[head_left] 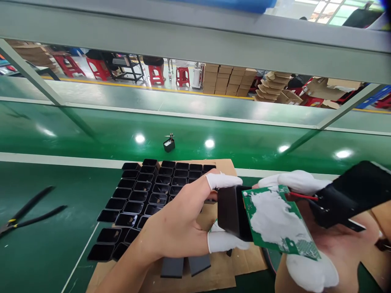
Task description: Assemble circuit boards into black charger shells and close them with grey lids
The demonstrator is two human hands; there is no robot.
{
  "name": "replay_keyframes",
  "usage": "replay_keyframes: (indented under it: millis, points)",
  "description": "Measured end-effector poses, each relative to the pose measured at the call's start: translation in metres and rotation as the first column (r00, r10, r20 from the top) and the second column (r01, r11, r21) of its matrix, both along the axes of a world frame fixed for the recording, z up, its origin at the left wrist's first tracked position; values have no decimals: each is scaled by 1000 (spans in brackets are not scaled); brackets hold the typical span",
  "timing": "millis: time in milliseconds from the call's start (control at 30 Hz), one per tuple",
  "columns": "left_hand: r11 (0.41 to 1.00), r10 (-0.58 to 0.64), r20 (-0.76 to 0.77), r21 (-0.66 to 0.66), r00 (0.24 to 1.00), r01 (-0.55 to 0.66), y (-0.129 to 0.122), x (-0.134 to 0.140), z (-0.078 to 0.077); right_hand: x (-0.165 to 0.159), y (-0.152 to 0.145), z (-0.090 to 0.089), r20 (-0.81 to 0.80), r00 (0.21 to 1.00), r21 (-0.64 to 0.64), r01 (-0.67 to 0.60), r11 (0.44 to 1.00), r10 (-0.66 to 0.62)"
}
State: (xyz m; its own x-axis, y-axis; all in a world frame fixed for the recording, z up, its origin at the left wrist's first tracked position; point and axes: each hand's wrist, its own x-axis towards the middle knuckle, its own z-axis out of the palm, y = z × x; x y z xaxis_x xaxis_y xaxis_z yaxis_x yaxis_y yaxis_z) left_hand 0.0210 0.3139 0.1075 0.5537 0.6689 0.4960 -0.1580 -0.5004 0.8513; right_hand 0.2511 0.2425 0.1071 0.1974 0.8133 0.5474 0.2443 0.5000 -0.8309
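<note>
My left hand (pixel 180 219), with white finger cots on the thumb and fingers, grips a black open plastic case (pixel 229 211) turned on its side. A green circuit board (pixel 293 240) smeared with thick white paste is between the fingers of my right hand (pixel 339 248), which also wears finger cots. One edge of the board lies at the mouth of the case; how far it reaches in is partly hidden. A red wire and a dark wire run from the board to a black part (pixel 357 191) with a flat panel, which rests over my right hand.
Rows of black open cases (pixel 142 186) stand on cardboard (pixel 227 167). Flat black pieces (pixel 172 267) lie in front. Pliers (pixel 30 207) are at the left. One filled case with wires (pixel 169 144) stands on the green surface beyond. A metal frame (pixel 195 44) crosses above.
</note>
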Motion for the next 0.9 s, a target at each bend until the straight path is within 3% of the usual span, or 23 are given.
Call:
replay_keyframes:
  millis: [133,300,600,900]
  points:
    - [998,34,-50,49,998,-31,0,-2,-2,-12,6,11,-8,1000,139,-5,990,6]
    - [996,37,-69,80,997,-32,2,-3,-2,-11,6,12,-22,1000,66,11,998,-9]
    - [999,21,-53,49,998,-18,2,-2,2,-14,8,9,-87,994,80,-55,995,62]
    - [999,4,-65,46,998,-1,4,-3,-1,-14,10,10,-51,996,75,-69,995,73]
